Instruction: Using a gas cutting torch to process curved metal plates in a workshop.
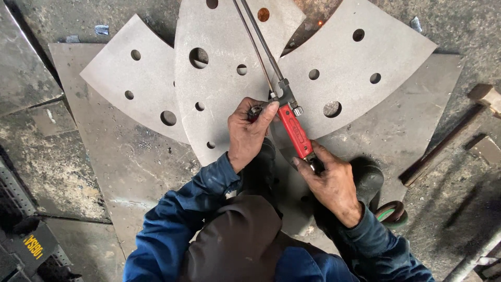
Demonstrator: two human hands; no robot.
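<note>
While both hands clasp a red torch (294, 130) — left hand (249, 133) pinching its valve, right hand (329, 183) gripping its base — holed steel plates (219, 89) lie cut; sparks glow beyond.

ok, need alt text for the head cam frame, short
Seen from above, a person in blue sleeves holds a red-handled cutting torch with both hands: the left hand at the valve end, the right hand at the handle's base. Its thin tubes run up over fan-shaped grey steel plates with round holes, lying on a workshop floor, with a hammer at the right.
</note>
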